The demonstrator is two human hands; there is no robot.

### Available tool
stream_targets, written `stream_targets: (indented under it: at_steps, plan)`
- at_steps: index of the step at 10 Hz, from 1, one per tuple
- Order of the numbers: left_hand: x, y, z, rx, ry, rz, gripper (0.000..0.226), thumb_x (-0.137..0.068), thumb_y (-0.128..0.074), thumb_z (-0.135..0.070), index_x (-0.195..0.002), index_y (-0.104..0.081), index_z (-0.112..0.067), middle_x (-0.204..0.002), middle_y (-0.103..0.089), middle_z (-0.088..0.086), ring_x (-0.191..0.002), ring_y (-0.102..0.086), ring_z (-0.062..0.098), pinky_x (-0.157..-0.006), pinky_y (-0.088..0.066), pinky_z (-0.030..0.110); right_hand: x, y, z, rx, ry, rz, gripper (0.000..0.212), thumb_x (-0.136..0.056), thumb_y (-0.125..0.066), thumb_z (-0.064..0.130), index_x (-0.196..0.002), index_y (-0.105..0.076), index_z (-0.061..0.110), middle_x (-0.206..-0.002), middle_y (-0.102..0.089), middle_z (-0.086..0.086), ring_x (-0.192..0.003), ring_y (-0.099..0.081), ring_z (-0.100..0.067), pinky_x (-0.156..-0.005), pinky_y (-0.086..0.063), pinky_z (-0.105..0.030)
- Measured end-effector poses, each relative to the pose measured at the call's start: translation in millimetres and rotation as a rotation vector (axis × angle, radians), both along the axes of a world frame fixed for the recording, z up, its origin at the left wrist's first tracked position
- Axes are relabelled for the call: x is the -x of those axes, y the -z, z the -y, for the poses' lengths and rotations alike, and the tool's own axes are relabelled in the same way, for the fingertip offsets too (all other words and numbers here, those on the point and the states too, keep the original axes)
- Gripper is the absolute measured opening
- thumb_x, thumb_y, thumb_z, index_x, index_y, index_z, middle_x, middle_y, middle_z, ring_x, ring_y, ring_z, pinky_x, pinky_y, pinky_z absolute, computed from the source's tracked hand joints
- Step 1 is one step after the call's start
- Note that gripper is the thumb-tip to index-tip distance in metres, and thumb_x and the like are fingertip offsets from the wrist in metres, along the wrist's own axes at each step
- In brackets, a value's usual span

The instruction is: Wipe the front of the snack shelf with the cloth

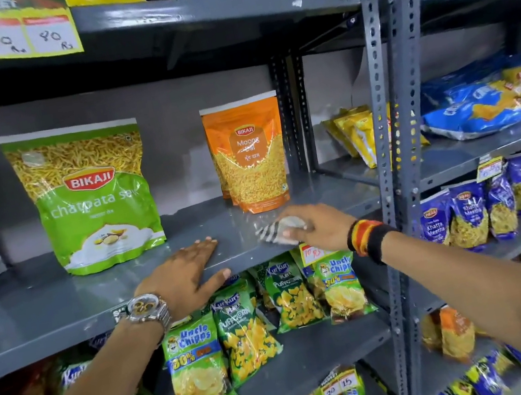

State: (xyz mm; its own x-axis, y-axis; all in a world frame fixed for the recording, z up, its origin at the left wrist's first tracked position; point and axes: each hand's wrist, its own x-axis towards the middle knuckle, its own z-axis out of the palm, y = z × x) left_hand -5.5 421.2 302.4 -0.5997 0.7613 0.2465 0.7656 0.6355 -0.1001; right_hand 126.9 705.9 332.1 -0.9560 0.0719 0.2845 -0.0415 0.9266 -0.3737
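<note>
Grey shelf is held flat at its front edge by the left hand, fingers spread. Near the right end, the cloth is pinched by the right hand, so bare shelf lies leftward.

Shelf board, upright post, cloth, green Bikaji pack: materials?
Shelf board: likely grey-painted sheet metal, glossy, reflects the packs.
Upright post: slotted steel angle, same grey paint, punched holes.
Cloth under the right hand: soft woven fabric, striped, blurred.
Green Bikaji pack: glossy printed plastic film.
</note>
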Motion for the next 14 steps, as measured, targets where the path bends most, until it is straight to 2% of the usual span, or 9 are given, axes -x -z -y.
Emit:
stream_targets:
  at_steps: [1,2,3,5,7,8,9,11,14]
  plan:
    - [-13,2,-1,-0.022,-0.040,-0.086,0.099,-0.085,-0.002,-0.082,-0.159,-0.025,-0.019,-0.165,-0.030,0.000,-0.152,-0.028,0.018,-0.124,-0.020,0.038,-36,11,15,0.108,-0.184,0.041,0.034,-0.095,-0.051,0.048,-0.128,-0.052,0.036,-0.126,-0.063,0.010,-0.102,-0.060,-0.003,-0.090,-0.047,-0.028]
    - [-49,24,-5,-0.108,0.064,-0.302,0.072,-0.102,-0.024,-0.058,-0.154,-0.036,-0.010,-0.159,-0.041,0.010,-0.150,-0.032,0.025,-0.125,-0.022,0.046,-63,49,-6,0.223,-0.145,0.084,0.039,-0.095,-0.053,0.045,-0.133,-0.052,0.035,-0.130,-0.052,0.018,-0.108,-0.051,0.008,-0.095,-0.038,-0.020]
    - [-83,71,-8,-0.194,0.218,-0.323,0.063,-0.102,-0.042,-0.042,-0.152,-0.039,-0.004,-0.160,-0.038,0.013,-0.150,-0.031,0.030,-0.122,-0.024,0.052,-67,111,-36,0.268,-0.062,0.184,0.039,-0.094,-0.059,0.039,-0.132,-0.056,0.031,-0.138,-0.053,0.010,-0.129,-0.046,-0.004,-0.099,-0.033,-0.018]
    - [-75,215,-14,-0.017,0.137,-0.036,0.067,-0.104,-0.030,-0.051,-0.153,-0.038,-0.007,-0.163,-0.030,0.012,-0.150,-0.033,0.031,-0.119,-0.021,0.047,-13,206,-50,0.269,-0.016,0.322,0.040,-0.093,-0.058,0.045,-0.130,-0.059,0.031,-0.142,-0.055,0.001,-0.126,-0.054,-0.023,-0.090,-0.042,-0.029]
    - [-43,317,-39,-0.006,-0.005,0.089,0.065,-0.105,-0.028,-0.048,-0.147,-0.047,-0.003,-0.156,-0.043,0.017,-0.145,-0.037,0.035,-0.120,-0.016,0.044,63,270,-42,0.267,-0.069,0.292,0.037,-0.094,-0.054,0.047,-0.130,-0.057,0.039,-0.145,-0.052,0.007,-0.133,-0.049,-0.023,-0.106,-0.042,-0.044]
    - [-33,351,-50,-0.010,-0.023,0.095,0.062,-0.107,-0.030,-0.043,-0.156,-0.032,-0.006,-0.166,-0.025,0.014,-0.155,-0.018,0.032,-0.124,-0.012,0.048,73,314,-39,0.045,-0.160,0.377,0.054,-0.098,-0.044,0.050,-0.148,-0.031,0.038,-0.162,-0.017,0.010,-0.152,-0.005,-0.019,-0.121,-0.010,-0.050]
    - [-31,367,-52,-0.004,-0.059,0.073,0.063,-0.106,-0.033,-0.040,-0.160,-0.018,-0.010,-0.169,-0.012,0.008,-0.157,-0.003,0.028,-0.126,-0.004,0.049,57,354,-32,-0.079,-0.113,0.411,0.066,-0.097,-0.023,0.061,-0.154,0.000,0.035,-0.163,0.011,0.012,-0.149,0.021,-0.017,-0.119,0.011,-0.055]
    - [-31,375,-57,-0.033,-0.142,0.081,0.065,-0.105,-0.034,-0.042,-0.161,-0.016,-0.013,-0.170,-0.011,0.006,-0.157,-0.004,0.026,-0.125,-0.008,0.052,71,361,-24,-0.157,-0.023,0.446,0.077,-0.091,-0.010,0.072,-0.154,0.005,0.032,-0.162,0.016,0.011,-0.148,0.023,-0.016,-0.118,0.014,-0.054]
    - [-52,346,-68,-0.042,-0.260,0.110,0.066,-0.103,-0.027,-0.045,-0.162,-0.012,-0.020,-0.169,-0.012,0.008,-0.156,-0.006,0.032,-0.124,-0.004,0.055,36,343,0,-0.156,0.036,0.415,0.092,-0.088,-0.027,0.072,-0.154,0.013,0.022,-0.162,0.019,0.002,-0.150,0.020,-0.024,-0.116,0.013,-0.060]
